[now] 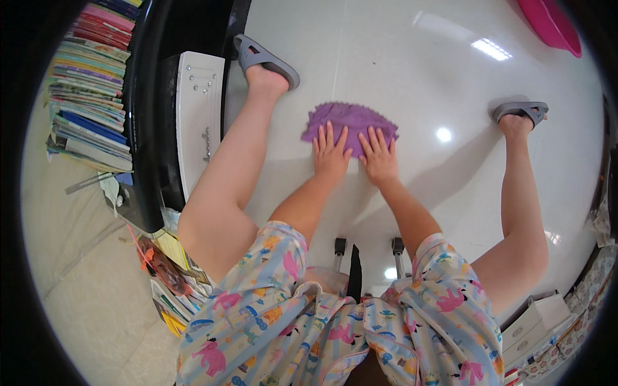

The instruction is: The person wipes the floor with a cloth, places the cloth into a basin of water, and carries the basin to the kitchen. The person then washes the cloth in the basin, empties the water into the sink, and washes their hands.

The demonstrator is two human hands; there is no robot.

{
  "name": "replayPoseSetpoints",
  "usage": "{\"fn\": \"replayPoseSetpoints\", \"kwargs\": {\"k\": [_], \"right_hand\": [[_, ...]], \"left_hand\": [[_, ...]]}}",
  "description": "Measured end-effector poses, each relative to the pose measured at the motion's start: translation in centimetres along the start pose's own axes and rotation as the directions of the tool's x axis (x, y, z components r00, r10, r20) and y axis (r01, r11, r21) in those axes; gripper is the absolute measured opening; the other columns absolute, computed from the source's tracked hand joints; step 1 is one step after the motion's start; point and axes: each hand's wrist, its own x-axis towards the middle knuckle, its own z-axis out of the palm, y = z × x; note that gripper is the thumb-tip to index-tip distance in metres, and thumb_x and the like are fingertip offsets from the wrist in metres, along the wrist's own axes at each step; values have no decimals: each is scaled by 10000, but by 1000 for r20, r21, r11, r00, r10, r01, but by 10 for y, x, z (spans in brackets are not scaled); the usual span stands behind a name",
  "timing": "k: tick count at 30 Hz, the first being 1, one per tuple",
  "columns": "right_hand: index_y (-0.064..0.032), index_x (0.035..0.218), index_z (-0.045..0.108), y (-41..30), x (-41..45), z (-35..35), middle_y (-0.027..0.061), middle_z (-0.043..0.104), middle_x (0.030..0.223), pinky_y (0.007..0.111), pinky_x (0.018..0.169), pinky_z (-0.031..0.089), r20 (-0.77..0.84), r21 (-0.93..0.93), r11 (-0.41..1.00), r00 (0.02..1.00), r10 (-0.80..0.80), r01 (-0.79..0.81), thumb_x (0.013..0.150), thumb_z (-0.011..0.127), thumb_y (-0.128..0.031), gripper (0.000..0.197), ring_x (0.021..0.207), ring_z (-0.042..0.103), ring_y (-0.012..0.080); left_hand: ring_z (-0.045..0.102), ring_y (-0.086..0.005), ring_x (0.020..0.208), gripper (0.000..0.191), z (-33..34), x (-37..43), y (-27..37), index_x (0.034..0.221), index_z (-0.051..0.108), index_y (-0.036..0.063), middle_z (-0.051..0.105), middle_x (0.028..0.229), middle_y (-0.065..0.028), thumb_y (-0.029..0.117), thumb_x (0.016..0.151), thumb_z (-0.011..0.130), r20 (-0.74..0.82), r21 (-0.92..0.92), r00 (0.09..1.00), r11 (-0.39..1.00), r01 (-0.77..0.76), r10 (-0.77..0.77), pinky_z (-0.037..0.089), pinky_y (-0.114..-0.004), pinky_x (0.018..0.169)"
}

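Observation:
A purple cloth (355,120) with a scalloped edge lies rumpled on the glossy pale floor (376,82) in front of me. My left hand (332,153) is pressed palm down at its near left part, fingers spread over the fabric. Beside it, my right hand (380,155) lies flat at the near right part, its fingers also apart. Neither hand is closed around the cloth. The surface under the cloth is hidden.
My feet stand wide apart in grey slippers (268,62). To the left are a black desk with a white drawer front (199,116) and stacked books (89,91). A pink basin (553,26) is at the far right. Chair casters (340,246) sit below me. White drawers (536,323) stand lower right.

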Motion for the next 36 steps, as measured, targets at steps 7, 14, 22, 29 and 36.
{"fn": "replayPoseSetpoints", "kwargs": {"k": [7, 14, 22, 29, 36], "right_hand": [[-242, 1436, 199, 28, 94, -32, 25, 134, 1508, 494, 1085, 167, -79, -92, 993, 995, 64, -72, 914, 419, -367, 581, 1383, 129, 217], [-200, 1433, 223, -41, -9, 22, 62, 133, 1508, 504, 1079, 159, -9, 56, 992, 993, 114, -113, 927, 388, -316, 545, 1390, 97, 247], [-147, 1319, 428, -66, -178, 77, 124, 277, 1451, 573, 1038, 189, 7, 427, 786, 871, 491, -447, 875, 475, -266, 462, 1345, 227, 324], [-154, 1256, 473, 28, -102, 38, 134, 287, 1441, 574, 1047, 177, -246, 358, 849, 838, 487, -389, 869, 496, -155, 388, 1337, 238, 330], [-137, 1238, 496, 41, -57, 6, 138, 299, 1436, 503, 1068, 202, -148, 229, 866, 863, 483, -445, 839, 520, -144, 400, 1316, 278, 327]], "left_hand": [[23, -354, 1382, 665, -36, 109, 8, 1438, 199, 249, 16, 1508, -150, 389, 866, 508, 80, 42, 997, 999, -18, 15, 95, -485, 1101], [-16, -375, 1377, 655, 13, -18, 6, 1440, 195, 220, -27, 1501, -180, 358, 872, 493, 82, -36, 968, 970, 241, -237, 80, -479, 1104], [3, -448, 1352, 612, 51, -165, 57, 1420, 256, 147, 12, 1478, -246, 313, 876, 481, 334, -14, 930, 985, 169, -155, 87, -548, 1080], [101, -431, 1348, 637, 41, -74, 87, 1405, 306, 206, 80, 1485, -210, 236, 821, 558, 101, -143, 977, 974, -173, 188, 145, -525, 1080], [71, -363, 1375, 545, 7, -17, 89, 1402, 309, 242, 46, 1503, -163, 275, 883, 470, 367, -93, 927, 994, -50, 81, 120, -444, 1109]]}}
